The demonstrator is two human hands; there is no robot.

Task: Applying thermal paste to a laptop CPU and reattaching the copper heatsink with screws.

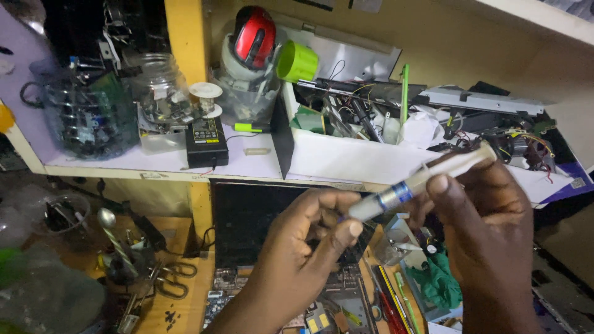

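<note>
syringe [414, 182] | both hands pinch it (left [297, 247], right [489, 229]) | tip hidden by thumb

Both hands, left hand [297, 253] and right hand [489, 229], are bare: no gloves, rings, watch or sleeves visible.

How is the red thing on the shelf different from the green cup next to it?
The red and black computer mouse is rounded and closed, perched on top of a heap in a clear bag; the bright green plastic cup is a hollow cylinder lying on its side, mouth open towards the left. The mouse has two colours, the cup just one. Both sit on the cluttered white shelf, above the hands.
</note>
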